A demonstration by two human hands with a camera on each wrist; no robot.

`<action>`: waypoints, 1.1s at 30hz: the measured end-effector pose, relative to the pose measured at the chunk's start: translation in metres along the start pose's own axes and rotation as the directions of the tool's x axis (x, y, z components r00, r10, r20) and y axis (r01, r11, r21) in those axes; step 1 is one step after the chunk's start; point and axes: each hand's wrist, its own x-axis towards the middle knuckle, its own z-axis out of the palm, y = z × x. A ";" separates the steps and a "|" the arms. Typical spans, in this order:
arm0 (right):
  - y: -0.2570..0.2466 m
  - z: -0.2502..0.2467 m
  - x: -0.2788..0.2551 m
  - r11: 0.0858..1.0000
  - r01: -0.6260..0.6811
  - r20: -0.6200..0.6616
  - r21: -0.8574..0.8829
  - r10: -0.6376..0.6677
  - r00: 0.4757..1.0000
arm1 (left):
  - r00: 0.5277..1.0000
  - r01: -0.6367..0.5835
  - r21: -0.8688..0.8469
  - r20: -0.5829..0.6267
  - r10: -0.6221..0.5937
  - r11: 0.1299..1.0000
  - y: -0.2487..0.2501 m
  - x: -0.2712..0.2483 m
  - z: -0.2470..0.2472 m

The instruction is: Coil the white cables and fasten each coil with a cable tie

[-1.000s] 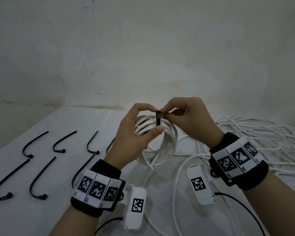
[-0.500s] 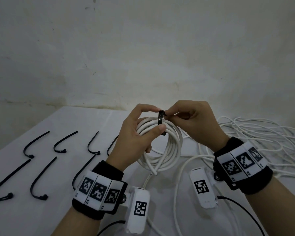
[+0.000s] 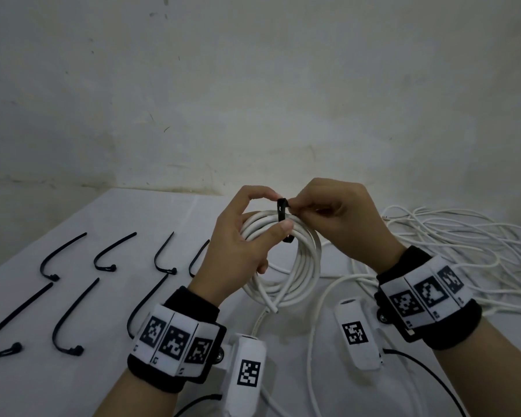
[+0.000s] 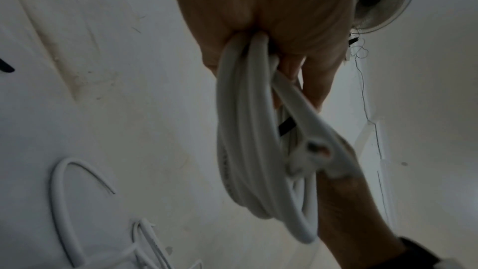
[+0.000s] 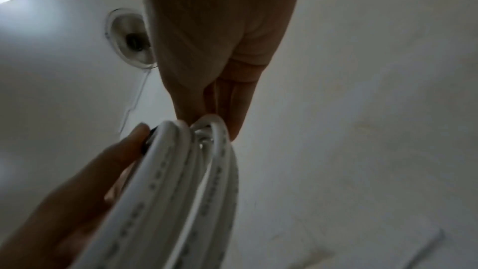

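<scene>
white table (image 3: pixel 109 383), round ribbed cable coil (image 3: pixel 309 266).

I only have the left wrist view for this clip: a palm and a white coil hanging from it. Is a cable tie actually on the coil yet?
Observer: Yes. In the head view a black cable tie is wrapped round the top of the white coil, which is held above the table.
Operator: What is the other hand doing?
Observer: The right hand pinches the tie's upper end, while the left hand has the coil in its grip, thumb pressed beside the tie.
Operator: Any ties left for later coils?
Observer: Several spare ties lie in two rows on the table to the left.
Operator: And more cable?
Observer: A loose heap of white cable lies to the right.
</scene>
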 end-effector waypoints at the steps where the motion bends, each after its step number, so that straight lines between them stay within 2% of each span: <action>1: 0.000 -0.001 0.001 0.997 0.041 0.004 -0.069 -0.041 0.999 | 1.000 0.001 -0.002 -0.010 -0.002 1.000 0.000 0.000 0.000; 2: 0.000 -0.001 0.002 0.995 0.052 -0.002 -0.089 -0.052 0.999 | 1.000 0.002 -0.003 -0.018 -0.003 1.000 0.000 0.000 0.000; 4: -0.003 0.000 0.000 1.000 0.001 -0.019 -0.013 -0.002 1.000 | 1.000 0.008 0.002 -0.020 -0.008 1.000 0.000 -0.001 0.001; 9: -0.013 0.003 -0.003 0.941 -0.234 -0.054 0.245 0.254 0.966 | 1.000 0.023 0.020 -0.012 -0.023 1.000 0.000 0.000 0.000; 13: -0.019 0.003 0.001 0.945 -0.233 -0.040 0.228 0.248 0.968 | 0.999 0.026 0.042 -0.026 -0.025 0.999 -0.001 0.001 -0.001; 16: -0.021 0.004 0.004 0.980 -0.161 -0.006 0.118 0.163 0.987 | 0.999 0.015 0.050 -0.033 -0.014 0.999 -0.001 0.000 -0.003; 19: -0.025 0.003 0.010 0.986 -0.140 0.034 0.093 0.138 0.990 | 0.999 0.005 0.068 -0.041 -0.002 0.998 0.001 0.000 -0.004; 25: -0.030 0.008 0.018 0.996 -0.090 -0.041 -0.001 0.090 0.995 | 0.999 0.022 0.051 -0.040 -0.020 0.998 0.003 0.001 -0.006; 29: -0.029 0.005 0.024 0.987 -0.159 -0.133 0.012 0.159 0.978 | 0.995 0.095 -0.031 0.031 -0.094 0.995 0.000 0.003 -0.006; 33: -0.023 0.002 0.030 0.969 -0.226 -0.176 0.098 0.240 0.955 | 0.989 0.121 -0.012 0.085 -0.120 0.993 -0.002 0.004 -0.007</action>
